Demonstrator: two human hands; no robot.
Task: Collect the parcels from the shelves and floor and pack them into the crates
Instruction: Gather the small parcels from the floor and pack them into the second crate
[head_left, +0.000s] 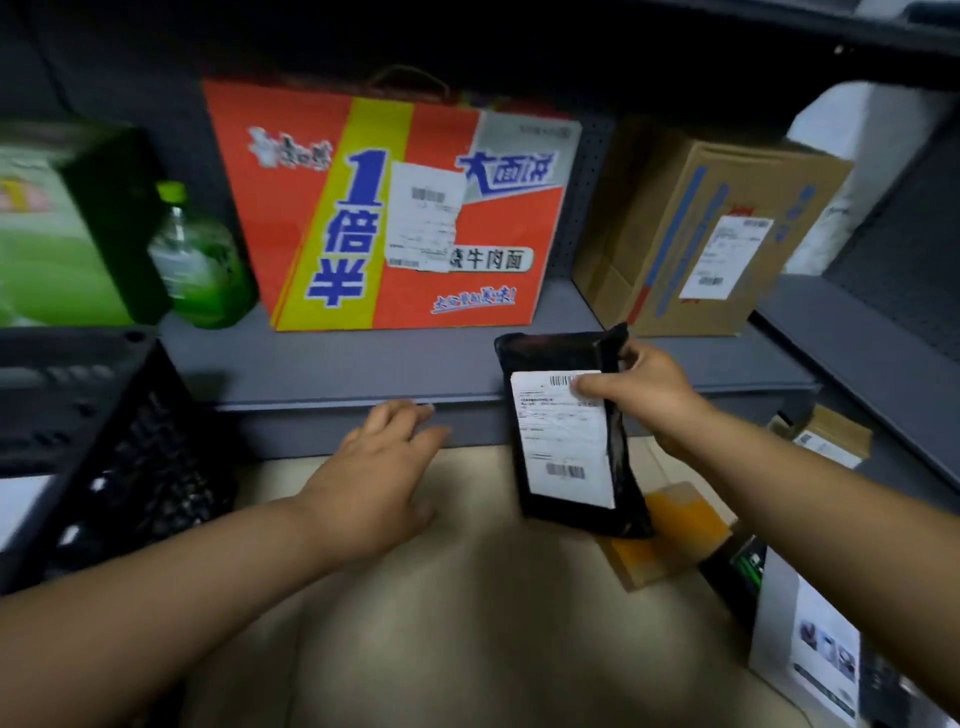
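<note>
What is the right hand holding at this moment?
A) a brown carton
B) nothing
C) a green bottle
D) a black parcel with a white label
D: the right hand grips the black parcel near its top, thumb on the white label.

On the shelf: bag at 12 o'clock, bottle to its left, carton to its right. Crate at 9 o'clock. Parcel held before the shelf edge, right of centre.
</note>
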